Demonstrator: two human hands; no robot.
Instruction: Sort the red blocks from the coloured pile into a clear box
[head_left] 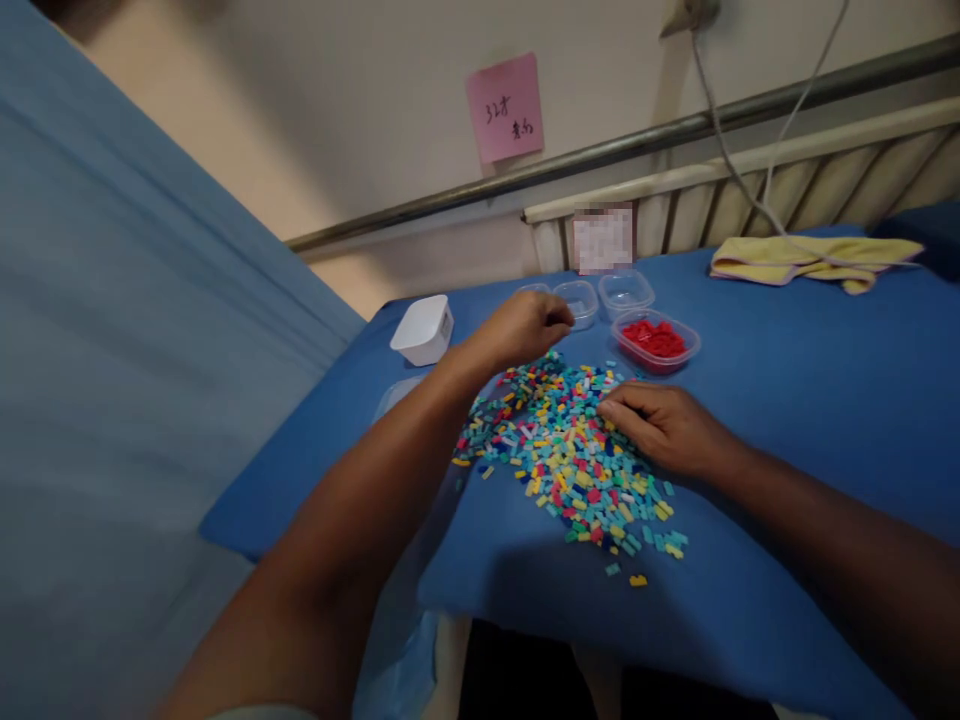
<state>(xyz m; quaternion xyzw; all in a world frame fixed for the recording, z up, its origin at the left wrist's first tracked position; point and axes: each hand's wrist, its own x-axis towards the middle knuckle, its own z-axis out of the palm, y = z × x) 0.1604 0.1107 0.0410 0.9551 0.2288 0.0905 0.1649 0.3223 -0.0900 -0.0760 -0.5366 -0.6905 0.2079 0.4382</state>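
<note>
A wide pile of small toy bricks [581, 465] in teal, yellow, pink, blue and white lies on the blue-covered table [810, 370]. My left hand [525, 328] hovers past the pile's far edge, beside a clear plastic tub [576, 303]. Its fingers are curled and closed, and whatever they hold is hidden. At the right side of the pile, my right hand [667, 425] rests with thumb and forefinger pinched together among the bricks. Anything between those fingertips is too small to make out. Just beyond it stands a clear tub of red pieces [654, 340].
A white tub [424, 330] stands at the back left. Another clear tub [627, 290] sits behind the red pieces. A yellow cloth [810, 260] lies at the back right under a white cable [724, 150]. A blue curtain [135, 330] hangs on the left.
</note>
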